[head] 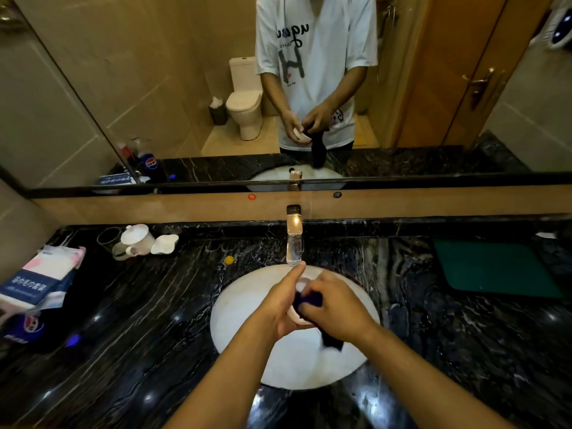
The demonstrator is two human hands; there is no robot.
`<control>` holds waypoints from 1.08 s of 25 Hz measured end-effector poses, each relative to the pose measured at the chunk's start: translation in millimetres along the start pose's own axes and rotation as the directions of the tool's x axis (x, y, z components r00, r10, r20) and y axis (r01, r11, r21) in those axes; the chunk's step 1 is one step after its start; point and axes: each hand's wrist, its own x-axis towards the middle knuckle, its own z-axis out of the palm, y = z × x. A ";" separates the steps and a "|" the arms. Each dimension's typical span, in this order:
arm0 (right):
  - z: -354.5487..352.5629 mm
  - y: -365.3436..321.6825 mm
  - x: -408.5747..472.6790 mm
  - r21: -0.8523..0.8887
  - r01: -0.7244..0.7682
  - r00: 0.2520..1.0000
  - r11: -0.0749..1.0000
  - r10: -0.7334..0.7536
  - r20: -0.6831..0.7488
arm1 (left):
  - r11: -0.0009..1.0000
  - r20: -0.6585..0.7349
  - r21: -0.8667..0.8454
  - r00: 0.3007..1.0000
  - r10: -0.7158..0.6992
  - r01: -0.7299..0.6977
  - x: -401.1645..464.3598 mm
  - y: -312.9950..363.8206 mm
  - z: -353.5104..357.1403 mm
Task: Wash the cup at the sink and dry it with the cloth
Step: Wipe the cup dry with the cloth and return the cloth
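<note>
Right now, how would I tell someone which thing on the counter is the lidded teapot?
Start at the tap behind the sink and look left along the black counter's back edge. The teapot stands between a clear glass on its left and a white dish on its right. It alone has a domed lid with a knob.

Both hands, left (283,308) and right (335,308), meet, fingers curled closed.
</note>
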 end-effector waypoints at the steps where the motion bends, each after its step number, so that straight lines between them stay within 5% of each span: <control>1: -2.8 1.7 -0.2 -0.008 0.012 0.998 1.000 -0.012 0.059 | 1.000 0.000 0.020 1.000 0.010 -0.010 1.2 -1.6 -5.0; 4: -22.2 14.7 1.3 0.274 -0.197 0.960 0.941 0.242 -0.141 | 0.997 0.026 -0.051 0.998 0.063 -0.062 -0.7 -7.4 -15.8; 6: -36.0 20.9 2.0 0.694 -0.230 0.885 0.682 0.443 -0.142 | 0.987 0.047 -0.123 0.993 0.107 -0.100 -1.8 -7.9 -20.4; 8: -37.5 20.0 2.0 0.904 -0.223 0.902 0.366 0.429 0.048 | 0.983 0.041 -0.095 0.986 0.164 -0.160 1.2 -6.3 -21.3; 12: -19.7 14.9 5.3 0.945 -0.325 0.923 0.040 0.230 0.308 | 0.955 -0.035 -0.033 0.955 0.293 -0.295 3.2 -9.6 -8.9; 15: -13.4 -3.4 4.8 0.966 -0.255 0.929 -0.041 0.266 0.257 | 0.887 -0.208 -0.158 0.893 0.399 -0.434 -0.2 -12.5 5.2; 18: 14.9 -31.1 0.5 0.995 -0.060 0.896 0.082 0.444 0.017 | 0.800 -0.486 -0.131 0.741 0.463 -0.586 -0.1 -12.5 28.0; 21: 26.4 -43.7 -7.2 0.949 -0.027 0.819 0.313 0.551 -0.158 | 0.785 -0.485 0.150 0.647 0.588 -0.601 -3.3 -16.5 31.8; 24: -4.9 -19.1 -2.8 0.872 -0.034 0.863 0.489 0.455 -0.221 | 0.771 -0.224 0.328 0.748 0.625 -0.546 -11.7 -7.4 7.7; 27: -48.9 -2.4 5.1 0.669 -0.069 0.984 0.740 0.163 -0.078 | 0.711 -0.017 0.499 0.815 0.580 -0.496 -22.3 13.6 -8.3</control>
